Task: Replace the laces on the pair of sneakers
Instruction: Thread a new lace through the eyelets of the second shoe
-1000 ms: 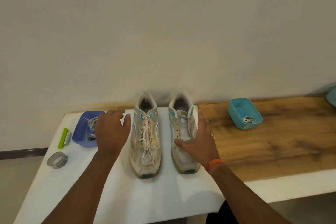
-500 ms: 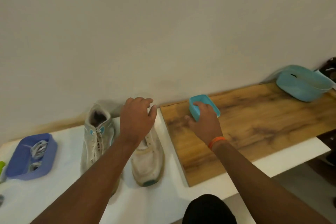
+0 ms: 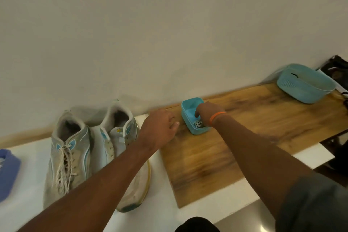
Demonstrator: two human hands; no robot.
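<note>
A: Panning right since a second ago, so the table (image 3: pixel 188 211) is showing more of its wooden board (image 3: pixel 244 137) and the big teal basket (image 3: pixel 305 84) at the far end is coming into view.

B: Sneakers moving?

A: No, the pair is sitting where it was, side by side near the wall. Laced sneaker (image 3: pixel 67 156) is keeping its old lace; unlaced sneaker (image 3: pixel 120 141) is lying just beside it, partly under the left forearm.

B: Hands?

A: Both are leaving the shoes. Left hand (image 3: pixel 160 130) is hovering over the board edge, fingers loosely curled, holding nothing. Right hand (image 3: pixel 207 113), the one with the orange wristband (image 3: pixel 216 117), is dipping into the small teal box (image 3: pixel 194 117); half a second ago it was only on the rim.

B: Gripping anything?

A: Can't tell, fingertips are hidden inside. Coiled lace (image 3: pixel 197 124) is lying at the bottom, right by them.

B: Meaning?

A: Probably fetching the new lace for the bare shoe; threading is not starting yet.
</note>
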